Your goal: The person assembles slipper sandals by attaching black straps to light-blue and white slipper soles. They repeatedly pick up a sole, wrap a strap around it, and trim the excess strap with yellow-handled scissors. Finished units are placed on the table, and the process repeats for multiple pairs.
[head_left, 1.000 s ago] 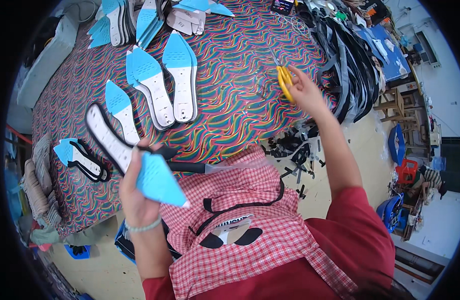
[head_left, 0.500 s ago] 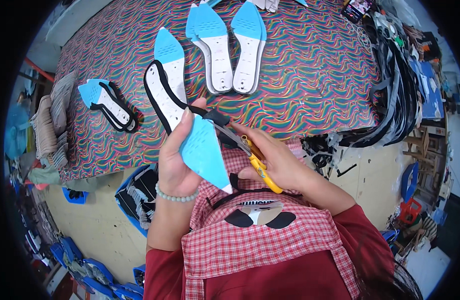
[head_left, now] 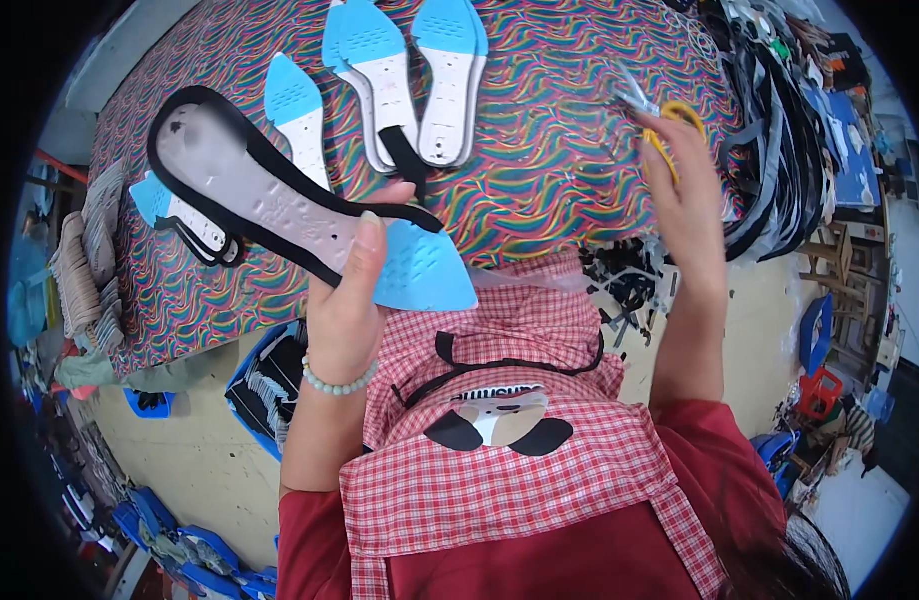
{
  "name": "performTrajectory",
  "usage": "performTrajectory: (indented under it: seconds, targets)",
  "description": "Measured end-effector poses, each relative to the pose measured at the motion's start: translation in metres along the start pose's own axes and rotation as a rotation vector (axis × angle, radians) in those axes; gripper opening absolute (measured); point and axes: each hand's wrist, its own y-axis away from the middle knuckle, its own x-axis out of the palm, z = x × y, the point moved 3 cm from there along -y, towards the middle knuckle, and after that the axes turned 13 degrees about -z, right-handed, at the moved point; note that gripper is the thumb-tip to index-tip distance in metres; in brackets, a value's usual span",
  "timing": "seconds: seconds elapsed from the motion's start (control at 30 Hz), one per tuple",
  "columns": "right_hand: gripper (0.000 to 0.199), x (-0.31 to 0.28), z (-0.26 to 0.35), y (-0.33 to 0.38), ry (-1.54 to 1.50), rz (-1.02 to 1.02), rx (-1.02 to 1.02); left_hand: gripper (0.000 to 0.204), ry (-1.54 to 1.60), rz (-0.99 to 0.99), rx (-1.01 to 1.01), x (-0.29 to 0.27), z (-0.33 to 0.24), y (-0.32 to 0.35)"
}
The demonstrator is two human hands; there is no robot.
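My left hand (head_left: pixel 352 262) is closed round a pointed shoe insole (head_left: pixel 290 205), thumb on top. It is white at the heel and blue at the toe, with a black strip (head_left: pixel 198 98) edging its white part. Above the fingertips a short black strip end (head_left: pixel 404 160) shows; I cannot tell whether it is joined to the insole. My right hand (head_left: pixel 688 190) is over the right part of the table, its fingers at the yellow handles of scissors (head_left: pixel 672 122). The scissor blades are apart and point to the upper left.
Several blue and white insoles (head_left: pixel 385 85) lie at the back of the patterned table (head_left: pixel 550 130). Another edged insole (head_left: pixel 195 225) lies at left, by folded knit pieces (head_left: pixel 85 250). Black and grey strips (head_left: pixel 780 150) hang off the right edge. A blue bin (head_left: pixel 265 390) stands below.
The scissors have gone from the black strip at the insole to the table's right side with my right hand. My left hand has raised and turned the insole, heel toward the left.
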Motion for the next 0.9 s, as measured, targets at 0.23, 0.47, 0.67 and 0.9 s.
performTrajectory:
  seconds: [0.23, 0.47, 0.67, 0.9]
  targets:
    - [0.021, 0.076, 0.108, 0.05, -0.595, 0.333, -0.108, 0.06, 0.134, -0.03, 0.154, 0.009, -0.019, 0.012]
    - [0.023, 0.091, 0.135, 0.099, -1.212, 1.072, 0.542, 0.049, 0.433, 0.291, 0.353, -0.012, -0.094, 0.025]
    - [0.02, 0.113, 0.139, 0.037, -0.749, 0.389, -0.198, 0.037, -0.32, 0.663, 0.916, -0.1, -0.149, 0.054]
    - [0.02, 0.187, 0.093, -0.047, -0.146, 0.458, -0.309, 0.032, -1.409, 0.018, 0.705, -0.195, -0.081, -0.045]
